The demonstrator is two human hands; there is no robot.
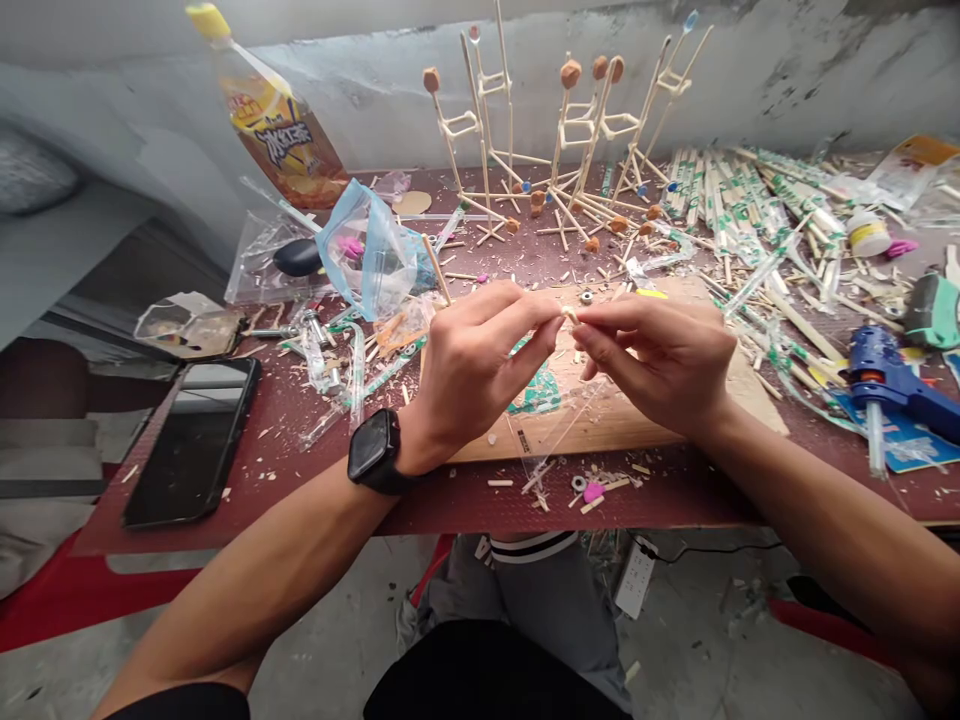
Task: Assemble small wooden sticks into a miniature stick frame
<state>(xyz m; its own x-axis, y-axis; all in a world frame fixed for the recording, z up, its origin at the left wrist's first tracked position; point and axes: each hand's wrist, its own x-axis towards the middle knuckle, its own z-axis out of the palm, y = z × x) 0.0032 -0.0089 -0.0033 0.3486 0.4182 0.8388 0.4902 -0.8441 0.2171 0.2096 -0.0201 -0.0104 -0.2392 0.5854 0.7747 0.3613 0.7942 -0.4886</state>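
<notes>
Above a wooden board [480,447], both hands meet fingertip to fingertip. Between the thumbs and index fingers is a tiny pale piece [570,315], mostly covered, its shape too small to make out. My left hand [480,365], with a black watch on the wrist, pinches it from the left. My right hand [660,365] pinches it from the right. Under the hands lie a green patterned scrap [541,390] and a clear plastic wrapper [551,440]. Behind them stand thin stick structures [577,130] with brown lumps on their ends.
A phone [193,440] lies at the left. A drink bottle [274,125] and a blue-edged bag [367,250] are at the back left. Wrapped sticks [720,195] pile up at the back right. A blue glue gun [877,365] rests at the right, near a small jar [868,235].
</notes>
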